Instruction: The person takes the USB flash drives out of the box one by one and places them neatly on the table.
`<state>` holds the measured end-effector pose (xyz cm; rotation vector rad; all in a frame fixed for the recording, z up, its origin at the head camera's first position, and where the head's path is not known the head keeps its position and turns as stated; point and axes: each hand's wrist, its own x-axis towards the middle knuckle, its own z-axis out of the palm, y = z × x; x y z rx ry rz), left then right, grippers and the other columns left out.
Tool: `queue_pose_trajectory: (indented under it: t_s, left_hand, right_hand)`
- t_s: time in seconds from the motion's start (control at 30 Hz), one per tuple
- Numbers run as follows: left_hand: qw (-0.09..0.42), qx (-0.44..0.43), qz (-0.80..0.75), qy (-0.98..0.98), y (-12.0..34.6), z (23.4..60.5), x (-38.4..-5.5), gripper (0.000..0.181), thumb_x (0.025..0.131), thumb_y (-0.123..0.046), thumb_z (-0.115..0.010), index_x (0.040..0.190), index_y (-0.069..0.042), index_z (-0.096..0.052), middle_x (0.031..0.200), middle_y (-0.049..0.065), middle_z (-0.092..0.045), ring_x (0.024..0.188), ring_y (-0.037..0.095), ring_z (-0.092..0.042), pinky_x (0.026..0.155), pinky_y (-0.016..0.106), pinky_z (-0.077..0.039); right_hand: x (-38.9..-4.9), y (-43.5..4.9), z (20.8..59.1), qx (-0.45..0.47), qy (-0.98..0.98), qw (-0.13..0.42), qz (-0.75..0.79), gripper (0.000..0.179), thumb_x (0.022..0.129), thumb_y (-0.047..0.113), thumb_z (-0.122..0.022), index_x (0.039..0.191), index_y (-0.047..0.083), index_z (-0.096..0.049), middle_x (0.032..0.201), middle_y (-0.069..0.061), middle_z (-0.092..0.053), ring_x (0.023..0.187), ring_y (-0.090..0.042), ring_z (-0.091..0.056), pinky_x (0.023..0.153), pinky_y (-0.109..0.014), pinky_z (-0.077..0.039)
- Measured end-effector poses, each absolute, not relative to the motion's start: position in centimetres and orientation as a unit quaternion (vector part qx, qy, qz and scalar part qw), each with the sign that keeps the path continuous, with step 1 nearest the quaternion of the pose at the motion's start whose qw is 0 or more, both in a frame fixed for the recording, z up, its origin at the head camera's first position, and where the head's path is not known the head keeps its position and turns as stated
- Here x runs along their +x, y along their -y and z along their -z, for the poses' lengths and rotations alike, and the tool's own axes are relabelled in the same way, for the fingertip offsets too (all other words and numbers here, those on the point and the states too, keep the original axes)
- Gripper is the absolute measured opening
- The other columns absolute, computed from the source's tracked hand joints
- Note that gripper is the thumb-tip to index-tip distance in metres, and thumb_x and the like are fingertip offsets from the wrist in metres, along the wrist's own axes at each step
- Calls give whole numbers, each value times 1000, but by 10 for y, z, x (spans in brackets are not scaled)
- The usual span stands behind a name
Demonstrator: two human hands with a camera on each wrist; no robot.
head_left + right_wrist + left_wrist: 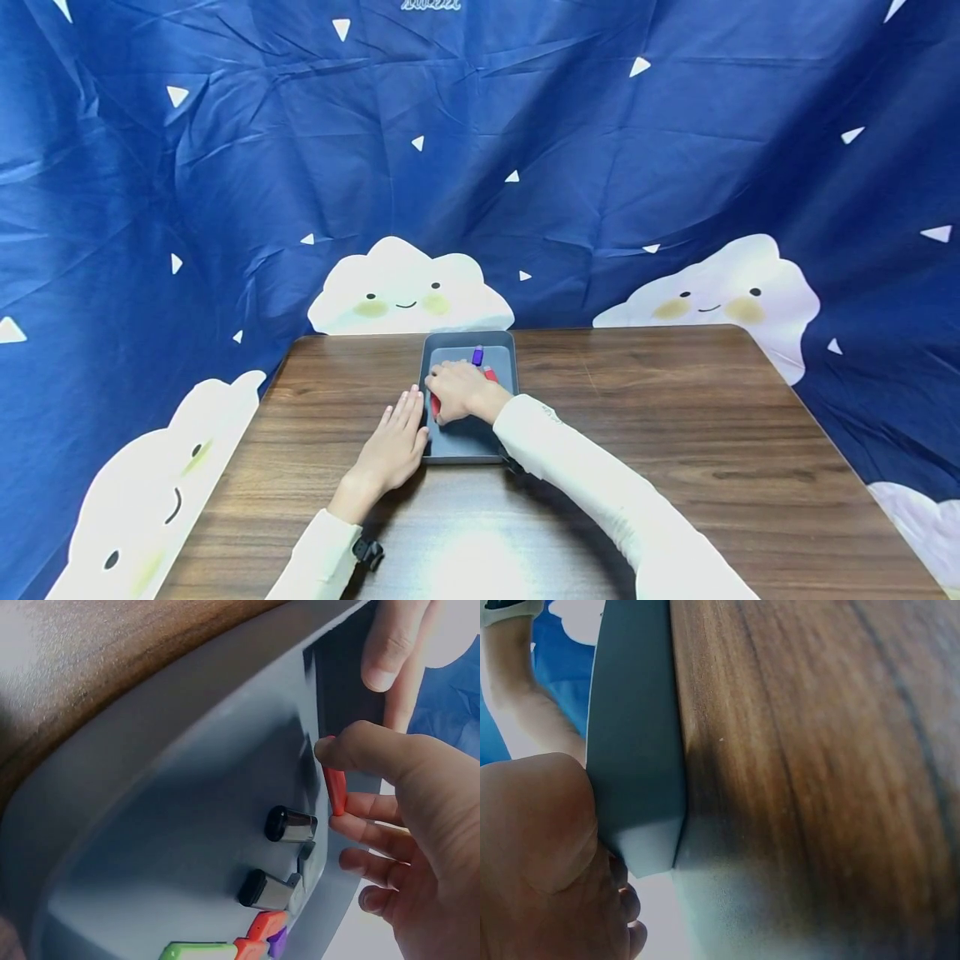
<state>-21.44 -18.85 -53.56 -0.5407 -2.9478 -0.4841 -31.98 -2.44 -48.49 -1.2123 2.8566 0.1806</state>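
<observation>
A grey rectangular tray (463, 459) lies on the wooden table. My left hand (392, 446) rests along its left outer wall with fingers straight. Inside the tray, my right hand (459, 390) pinches a slim red piece (336, 787) between thumb and fingers, close to the left wall; its exact kind is unclear. Two small black-and-silver pieces, like USB sticks, lie on the tray floor: one black-ended piece (291, 824) and a second one (266, 890). Beyond them are small red pieces (267, 925), a green piece (199, 951) and a purple piece (477, 356).
The brown wooden table (675, 417) extends to both sides of the tray. Behind it hangs a blue cloth (480, 167) with white clouds and triangles. A black wrist strap (367, 552) sits at the left sleeve.
</observation>
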Motion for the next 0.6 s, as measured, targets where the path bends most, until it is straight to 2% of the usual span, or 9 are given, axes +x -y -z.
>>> queue_pose_trajectory:
  t_s: [0.2,0.6]
  left_hand:
    - [39,-168,166,971,184,530,-212,60,112,-18,-46,162,11,-31,173,28,-28,161,46,-29,129,65,-27]
    - [36,-158,151,975,183,532,-210,61,113,-19,-45,164,10,-29,175,24,-25,163,43,-26,131,62,-26]
  right_hand:
    - [-319,21,481,-401,-914,8,-62,62,83,52,-83,132,17,-71,128,-2,-70,108,-18,-64,98,-36,-59]
    - [-315,8,469,-420,-907,-9,-43,50,78,49,-87,117,20,-73,110,2,-67,99,-16,-62,84,-33,-57]
